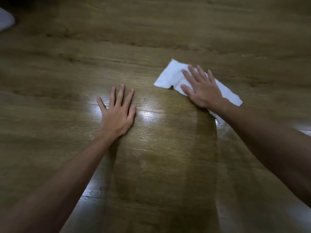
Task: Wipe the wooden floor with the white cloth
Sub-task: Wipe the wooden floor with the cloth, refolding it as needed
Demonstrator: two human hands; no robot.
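At the far left edge, near the top, a blurred pale grey-white shape (5, 20) intrudes on the brown, grained wooden plank floor (58, 81); what it is cannot be told. Moving right, the left hand (117, 113) lies palm down on the bare boards, fingers straight and spread, holding nothing; a bright glare of reflected light (146, 114) shines on the wood around and just beside it. Between the two forearms a broad, darker, damp-looking streak (168, 157) curves across the planks toward the lower edge. Farther right, the right hand (202, 88) rests flat on the crumpled rectangular white cloth (170, 76), fingers extended and slightly fanned, pressing it to the floor without curling around it; the cloth lies on the boards, its near-left part jutting past the fingertips and its far-right end showing beyond the wrist.
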